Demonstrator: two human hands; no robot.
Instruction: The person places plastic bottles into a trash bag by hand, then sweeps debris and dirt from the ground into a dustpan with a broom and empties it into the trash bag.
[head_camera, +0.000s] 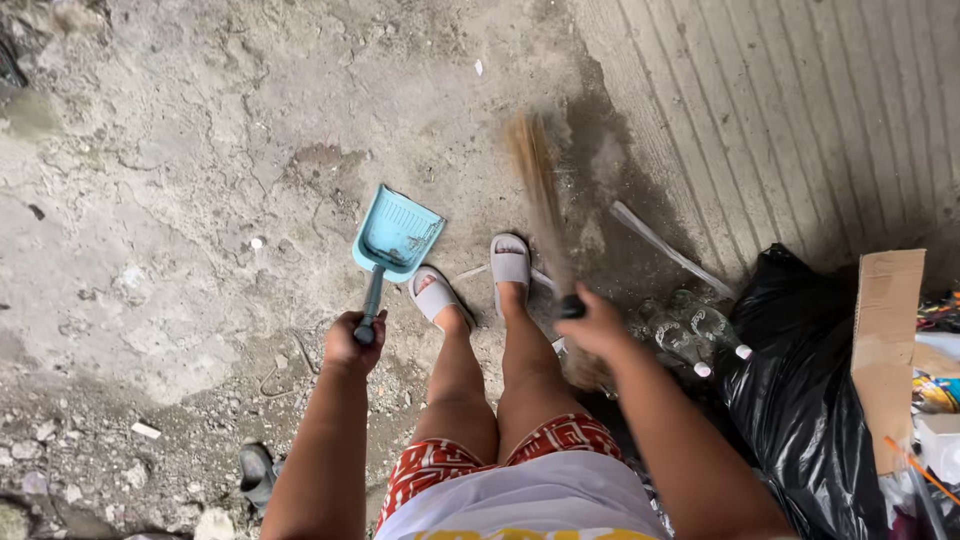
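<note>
Left hand grips ribbed plastic dustpan | right hand grips bristly broom

1. Soft, even daylight over the scene; no hard sun patches and no glare.
2. The concrete floor is brightest at left and centre; it darkens toward the top right and the right edge.
3. Shadows are weak and diffuse, with a dim patch under the legs and beside the black bag.
4. Strong motion blur on the broom; the right hand is slightly smeared.
5. The dustpan and left hand are sharp.
6. Wide-angle view, with floor grooves fanning out at top right.
7. The bag's folds lose detail in the dark.
</note>
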